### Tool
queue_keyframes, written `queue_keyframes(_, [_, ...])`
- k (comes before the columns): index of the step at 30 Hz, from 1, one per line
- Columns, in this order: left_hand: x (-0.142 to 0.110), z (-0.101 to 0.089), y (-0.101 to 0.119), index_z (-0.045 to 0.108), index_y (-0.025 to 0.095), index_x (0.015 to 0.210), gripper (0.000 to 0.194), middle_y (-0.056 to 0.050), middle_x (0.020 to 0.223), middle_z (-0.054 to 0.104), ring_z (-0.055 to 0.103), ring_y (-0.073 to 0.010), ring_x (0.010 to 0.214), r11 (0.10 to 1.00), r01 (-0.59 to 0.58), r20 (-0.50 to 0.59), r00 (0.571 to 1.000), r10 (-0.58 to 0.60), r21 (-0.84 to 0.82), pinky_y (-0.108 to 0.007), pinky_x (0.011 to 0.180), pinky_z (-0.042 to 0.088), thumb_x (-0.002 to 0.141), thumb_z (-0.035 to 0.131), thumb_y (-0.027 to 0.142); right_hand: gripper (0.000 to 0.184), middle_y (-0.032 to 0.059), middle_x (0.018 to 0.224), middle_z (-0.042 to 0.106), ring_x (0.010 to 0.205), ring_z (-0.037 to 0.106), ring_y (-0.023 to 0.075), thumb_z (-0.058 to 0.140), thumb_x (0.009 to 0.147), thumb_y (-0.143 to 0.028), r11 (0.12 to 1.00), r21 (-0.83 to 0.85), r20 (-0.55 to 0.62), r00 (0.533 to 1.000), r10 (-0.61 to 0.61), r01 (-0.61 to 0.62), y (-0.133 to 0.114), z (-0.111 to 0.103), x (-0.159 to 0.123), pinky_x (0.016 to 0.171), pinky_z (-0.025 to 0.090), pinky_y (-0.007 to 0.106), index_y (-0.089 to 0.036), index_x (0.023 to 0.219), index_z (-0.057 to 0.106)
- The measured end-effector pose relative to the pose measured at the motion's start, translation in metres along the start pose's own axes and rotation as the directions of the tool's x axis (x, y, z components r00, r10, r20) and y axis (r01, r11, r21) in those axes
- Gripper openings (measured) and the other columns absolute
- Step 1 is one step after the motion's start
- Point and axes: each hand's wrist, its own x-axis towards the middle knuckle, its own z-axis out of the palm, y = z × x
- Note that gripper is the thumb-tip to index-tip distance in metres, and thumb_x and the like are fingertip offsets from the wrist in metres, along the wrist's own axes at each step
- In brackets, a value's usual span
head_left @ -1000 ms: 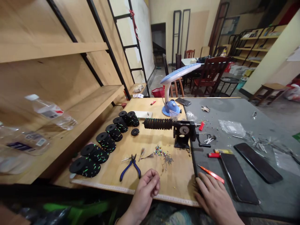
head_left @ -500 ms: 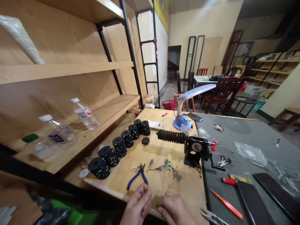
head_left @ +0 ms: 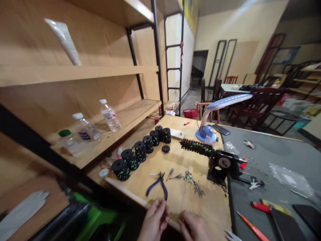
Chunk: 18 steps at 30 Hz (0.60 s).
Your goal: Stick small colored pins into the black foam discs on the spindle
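Note:
My left hand is at the table's front edge, just below the blue-handled pliers, with thumb and fingertips pinched together. Whatever it holds is too small to make out. Close by on its right, my right hand has its fingers curled in, their tips partly hidden. Beyond the hands lie a pile of small coloured beads and a heap of tiny grey metal pieces. A black hand-cranked winder carries a row of black foam discs on its shaft.
Black foam spools wound with bright-tipped pieces line the table's left side. A blue lamp stands at the back. On the grey mat lie an orange pen-like tool, a red lighter and plastic bags. Bottles stand on the left shelf.
My right hand has left the grey mat beside the orange tool and come next to my left hand, its fingers curling. The view has swung left. My left hand stays pinched.

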Motion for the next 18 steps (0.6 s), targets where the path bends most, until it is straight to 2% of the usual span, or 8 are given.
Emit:
queue_keyframes(4, [-0.005,-0.01,0.004,0.051,0.017,0.077,0.039,-0.002,0.072,0.065,0.057,-0.0091,0.053,0.977,-0.133,-0.072,0.986,0.147,0.165,-0.013,0.036,0.022,0.072,0.069,0.051,0.02,0.0018,0.068,0.067,0.062,0.064,0.016,0.042,0.091,-0.017,0.996,-0.087,0.068,0.998,-0.016,0.021,-0.008,-0.007,-0.001,0.056,0.041,0.021,-0.022,0.076,0.054])
queue_keyframes(8, [-0.002,-0.029,0.009,0.052,0.017,0.078,0.039,-0.005,0.076,0.067,0.06,-0.0126,0.056,0.937,-0.192,-0.132,0.962,0.239,0.293,-0.014,0.035,0.024,0.074,0.065,0.053,0.018,0.0022,0.067,0.067,0.06,0.063,0.0171,0.043,0.088,-0.013,0.979,-0.198,0.108,0.994,-0.029,0.05,-0.009,-0.003,0.001,0.054,0.038,0.023,-0.022,0.077,0.054])
queue_keyframes(11, [-0.004,-0.041,0.016,0.056,0.017,0.079,0.035,-0.003,0.07,0.065,0.058,-0.0124,0.055,0.888,-0.25,-0.184,0.922,0.34,0.387,-0.015,0.036,0.027,0.077,0.064,0.051,0.018,0.0015,0.066,0.067,0.059,0.063,0.0168,0.043,0.088,-0.012,0.975,-0.215,0.129,0.991,-0.036,0.063,-0.009,0.0,0.004,0.053,0.037,0.023,-0.022,0.076,0.052])
queue_keyframes(13, [-0.01,-0.047,0.02,0.059,0.016,0.08,0.031,-0.002,0.064,0.063,0.058,-0.0135,0.057,0.828,-0.296,-0.192,0.884,0.426,0.477,-0.018,0.044,0.037,0.081,0.061,0.047,0.018,0.0013,0.066,0.067,0.059,0.063,0.0165,0.043,0.087,-0.011,0.975,-0.215,0.142,0.99,-0.029,0.059,-0.01,0.001,0.007,0.053,0.038,0.022,-0.022,0.076,0.051])
queue_keyframes(16, [-0.025,-0.05,0.021,0.064,0.018,0.082,0.022,-0.002,0.062,0.064,0.061,-0.0155,0.062,0.694,-0.341,-0.119,0.844,0.523,0.634,-0.023,0.061,0.047,0.086,0.058,0.038,0.017,0.0016,0.067,0.067,0.059,0.064,0.0166,0.044,0.087,-0.011,0.976,-0.21,0.151,0.988,-0.032,0.064,-0.011,0.003,0.01,0.054,0.039,0.022,-0.022,0.076,0.051])
queue_keyframes(18, [-0.035,-0.051,0.017,0.067,0.019,0.086,0.017,-0.005,0.069,0.069,0.063,-0.016,0.061,0.581,-0.385,0.026,0.848,0.529,0.717,-0.024,0.063,0.049,0.088,0.054,0.031,0.017,0.0016,0.067,0.067,0.059,0.064,0.0168,0.044,0.087,-0.012,0.976,-0.204,0.146,0.988,-0.041,0.071,-0.01,0.005,0.01,0.054,0.039,0.023,-0.022,0.077,0.051])
